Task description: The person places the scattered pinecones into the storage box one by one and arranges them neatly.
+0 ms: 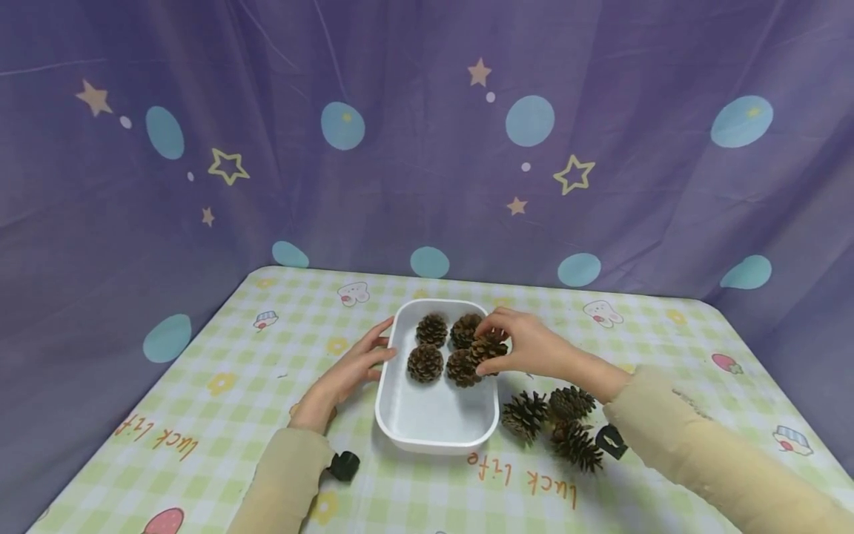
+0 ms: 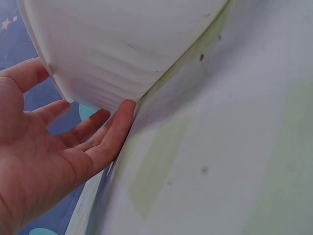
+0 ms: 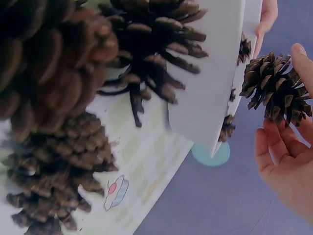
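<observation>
Over the right rim of a white plastic tray [image 1: 434, 415], my right hand [image 1: 527, 345] grips a brown pine cone [image 1: 490, 348] between thumb and fingers. The right wrist view shows this pine cone [image 3: 275, 87] above the tray's edge. Inside the tray lie several more pine cones [image 1: 425, 363] in its far half, partly overlapped by the held one. My left hand [image 1: 353, 367] rests along the tray's left side with fingers extended. In the left wrist view, the left hand's fingertips [image 2: 128, 105] touch the tray's outer wall [image 2: 112, 54] low down by the tabletop.
To the right of the tray, several loose pine cones [image 1: 572, 441] lie in a cluster below my right forearm. A green checked cloth [image 1: 267, 386] with printed drawings covers the table. Behind the table hangs a purple curtain [image 1: 414, 185] with stars and blue dots.
</observation>
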The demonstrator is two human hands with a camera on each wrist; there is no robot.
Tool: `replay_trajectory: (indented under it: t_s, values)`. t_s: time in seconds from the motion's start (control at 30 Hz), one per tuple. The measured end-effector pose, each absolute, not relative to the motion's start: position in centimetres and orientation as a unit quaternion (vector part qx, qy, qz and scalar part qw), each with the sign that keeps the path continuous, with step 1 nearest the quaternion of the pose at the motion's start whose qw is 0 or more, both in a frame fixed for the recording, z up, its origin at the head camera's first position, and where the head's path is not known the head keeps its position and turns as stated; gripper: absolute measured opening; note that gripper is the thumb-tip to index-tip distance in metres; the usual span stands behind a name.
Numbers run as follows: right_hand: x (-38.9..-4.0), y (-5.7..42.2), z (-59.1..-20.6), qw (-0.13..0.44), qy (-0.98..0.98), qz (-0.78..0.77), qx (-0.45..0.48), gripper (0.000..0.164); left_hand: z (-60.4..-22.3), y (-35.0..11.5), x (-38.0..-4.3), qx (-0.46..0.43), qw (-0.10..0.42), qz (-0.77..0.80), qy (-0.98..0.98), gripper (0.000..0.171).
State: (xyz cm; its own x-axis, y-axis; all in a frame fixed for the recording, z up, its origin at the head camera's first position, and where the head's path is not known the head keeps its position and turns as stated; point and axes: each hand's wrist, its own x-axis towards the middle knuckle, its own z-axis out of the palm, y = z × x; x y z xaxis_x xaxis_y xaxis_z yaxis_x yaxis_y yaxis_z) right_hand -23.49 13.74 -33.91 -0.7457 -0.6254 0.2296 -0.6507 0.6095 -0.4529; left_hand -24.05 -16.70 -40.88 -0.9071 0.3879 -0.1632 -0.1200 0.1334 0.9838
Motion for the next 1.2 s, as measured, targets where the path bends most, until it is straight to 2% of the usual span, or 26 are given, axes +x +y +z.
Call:
replay_trajectory:
  t_s: [0.3, 0.57, 0.83, 1.2]
  values:
    - [-22.8, 11.5, -34.2, -0.002, -0.894, 0.248, 0.374, 0.055, -40.3, -16.4, -23.6, 0.097, 0.203, 0.647, 0.728, 0.062]
    - [-22.6, 9.6, -34.6, -0.01, -0.885, 0.235, 0.403, 0.057, -41.8, -16.8, -24.4, 0.093, 0.192, 0.649, 0.73, 0.06]
    - [-22.4, 8.8, -35.5, -0.037, -0.885, 0.225, 0.407, 0.05, -42.2, -16.7, -24.6, 0.102, 0.195, 0.648, 0.729, 0.062]
    - [-21.9, 6.6, -35.9, -0.048, -0.877, 0.169, 0.447, 0.049, -41.9, -16.8, -24.4, 0.1, 0.187, 0.643, 0.736, 0.061]
